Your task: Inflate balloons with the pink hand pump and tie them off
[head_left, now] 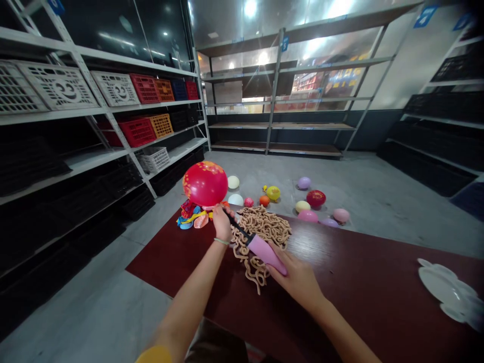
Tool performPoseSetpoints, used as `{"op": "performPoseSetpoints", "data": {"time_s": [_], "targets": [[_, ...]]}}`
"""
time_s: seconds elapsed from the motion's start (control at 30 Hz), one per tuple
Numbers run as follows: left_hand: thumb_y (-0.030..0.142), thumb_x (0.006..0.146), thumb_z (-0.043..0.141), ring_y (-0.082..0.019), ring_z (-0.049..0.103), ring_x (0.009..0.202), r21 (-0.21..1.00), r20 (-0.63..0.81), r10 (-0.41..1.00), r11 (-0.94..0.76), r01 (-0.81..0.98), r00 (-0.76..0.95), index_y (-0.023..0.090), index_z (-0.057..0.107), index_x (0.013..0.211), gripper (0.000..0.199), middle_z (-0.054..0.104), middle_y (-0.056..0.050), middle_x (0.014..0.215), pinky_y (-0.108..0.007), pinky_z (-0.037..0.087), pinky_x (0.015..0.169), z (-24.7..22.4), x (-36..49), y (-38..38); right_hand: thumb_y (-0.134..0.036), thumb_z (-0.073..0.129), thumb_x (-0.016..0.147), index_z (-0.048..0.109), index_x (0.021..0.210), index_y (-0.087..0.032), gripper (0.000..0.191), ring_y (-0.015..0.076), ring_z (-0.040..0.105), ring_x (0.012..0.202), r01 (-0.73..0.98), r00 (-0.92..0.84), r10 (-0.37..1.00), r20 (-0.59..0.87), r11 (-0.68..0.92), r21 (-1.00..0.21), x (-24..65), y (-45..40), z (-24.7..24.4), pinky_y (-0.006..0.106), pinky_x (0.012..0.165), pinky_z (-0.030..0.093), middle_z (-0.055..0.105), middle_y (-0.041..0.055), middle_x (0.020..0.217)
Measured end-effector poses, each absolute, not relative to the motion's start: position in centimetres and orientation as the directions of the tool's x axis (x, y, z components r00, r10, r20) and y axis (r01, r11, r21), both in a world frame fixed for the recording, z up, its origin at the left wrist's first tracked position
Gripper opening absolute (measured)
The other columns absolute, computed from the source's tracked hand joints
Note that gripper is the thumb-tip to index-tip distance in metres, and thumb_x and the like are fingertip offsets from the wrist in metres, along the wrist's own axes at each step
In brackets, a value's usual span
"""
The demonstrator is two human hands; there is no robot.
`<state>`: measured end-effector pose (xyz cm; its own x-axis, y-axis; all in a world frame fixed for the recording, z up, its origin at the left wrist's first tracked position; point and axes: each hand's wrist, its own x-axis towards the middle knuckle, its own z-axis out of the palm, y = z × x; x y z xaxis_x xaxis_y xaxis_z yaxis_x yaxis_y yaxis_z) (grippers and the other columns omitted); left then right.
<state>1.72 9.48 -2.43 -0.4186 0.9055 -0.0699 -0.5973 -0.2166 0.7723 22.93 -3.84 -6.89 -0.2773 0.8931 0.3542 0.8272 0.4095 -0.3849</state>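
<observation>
A large inflated red balloon (205,184) with a yellow-orange pattern stands up beyond my left hand (222,225). Those fingers are closed around the balloon's neck, where it meets the black end of a hand pump. My right hand (297,275) is wrapped round the pump's pink body (266,253), which slants down to the right. Under the pump lies a heap of tan, worm-like curly pieces (266,225). Limp, uninflated balloons (192,217) in several colours lie left of my left hand, beneath the red balloon.
The dark red table (363,287) carries a white scalloped dish (446,290) at its right end. Several small inflated balloons (316,198) rest on the grey floor beyond it. Shelves with crates (121,91) stand left; metal racks (278,91) stand behind, dark shelving (442,121) right.
</observation>
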Motion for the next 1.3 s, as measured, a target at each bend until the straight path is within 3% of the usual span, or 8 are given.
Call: {"op": "performPoseSetpoints", "data": {"time_s": [0.27,0.43,0.57,0.77,0.9,1.03,1.17,1.3], "targets": [[0.032,0.088,0.051,-0.01,0.043,0.042,0.716,-0.046,0.965,-0.148,-0.683,-0.257,0.022,0.041,0.074,0.019,0.042,0.006,0.056,-0.021,0.035,0.038,-5.1,6.0,8.1,-0.048,0.05,0.094,0.042,0.149,-0.03,0.058,0.0322,0.066,0.112,0.811,-0.231,0.957,0.176,0.289,-0.509,23.4,-3.2,-6.3,0.049,0.09,0.055,0.063,0.0068,0.135],[0.029,0.087,0.05,-0.009,0.042,0.041,0.672,-0.032,0.964,-0.174,-0.72,-0.263,0.022,0.041,0.077,0.015,0.04,0.007,0.056,-0.02,0.035,0.038,-4.6,3.6,8.7,-0.051,0.056,0.09,0.041,0.15,-0.028,0.065,0.0321,0.058,0.125,0.683,-0.31,0.951,0.0,0.222,-0.696,24.1,-3.0,-4.7,0.049,0.105,0.046,0.057,0.0056,0.142],[0.025,0.086,0.049,-0.008,0.042,0.041,0.643,-0.053,0.942,-0.221,-0.733,-0.33,0.021,0.041,0.077,0.012,0.039,0.007,0.056,-0.018,0.035,0.04,-4.0,1.9,8.9,-0.053,0.062,0.088,0.049,0.146,-0.028,0.065,0.031,0.06,0.121,0.541,-0.462,0.877,-0.132,0.161,-0.826,27.2,-3.1,-2.4,0.044,0.106,0.045,0.061,0.0044,0.138],[0.024,0.084,0.048,-0.009,0.042,0.041,0.632,-0.117,0.91,-0.241,-0.737,-0.398,0.021,0.041,0.076,0.012,0.039,0.007,0.056,-0.018,0.035,0.04,-4.5,2.1,8.9,-0.053,0.062,0.087,0.048,0.146,-0.026,0.066,0.031,0.065,0.111,0.588,-0.489,0.847,-0.211,0.141,-0.796,29.9,-3.1,-0.4,0.041,0.098,0.051,0.065,0.0044,0.132],[0.029,0.085,0.051,-0.009,0.045,0.043,0.647,-0.1,0.919,-0.232,-0.726,-0.382,0.021,0.042,0.075,0.015,0.042,0.006,0.058,-0.02,0.038,0.04,-5.6,3.9,8.1,-0.056,0.06,0.087,0.05,0.145,-0.025,0.067,0.0347,0.061,0.12,0.676,-0.372,0.924,-0.092,0.201,-0.709,27.1,-3.0,-2.4,0.046,0.102,0.047,0.062,0.0068,0.136],[0.033,0.086,0.053,-0.009,0.044,0.042,0.69,-0.057,0.951,-0.181,-0.701,-0.303,0.021,0.043,0.075,0.019,0.042,0.006,0.057,-0.02,0.037,0.037,-6.3,5.1,7.4,-0.049,0.054,0.091,0.032,0.154,-0.03,0.07,0.0359,0.061,0.121,0.771,-0.243,0.97,-0.026,0.177,-0.612,23.0,-3.7,-4.9,0.05,0.097,0.05,0.059,0.0077,0.14],[0.033,0.086,0.054,-0.009,0.041,0.04,0.673,-0.057,0.959,-0.169,-0.72,-0.278,0.022,0.042,0.077,0.018,0.041,0.007,0.056,-0.02,0.034,0.036,-6.2,4.9,7.3,-0.046,0.055,0.091,0.026,0.156,-0.03,0.072,0.0332,0.057,0.126,0.713,-0.319,0.948,-0.012,0.231,-0.662,22.0,-4.0,-4.7,0.049,0.102,0.047,0.055,0.0076,0.145],[0.029,0.085,0.052,-0.009,0.041,0.04,0.642,-0.086,0.959,-0.152,-0.751,-0.268,0.022,0.041,0.076,0.016,0.04,0.007,0.055,-0.019,0.034,0.037,-5.4,4.2,7.7,-0.049,0.059,0.09,0.029,0.155,-0.031,0.074,0.032,0.052,0.132,0.615,-0.441,0.887,-0.136,0.189,-0.766,25.5,-3.7,-2.8,0.047,0.11,0.041,0.051,0.0041,0.148]]}}
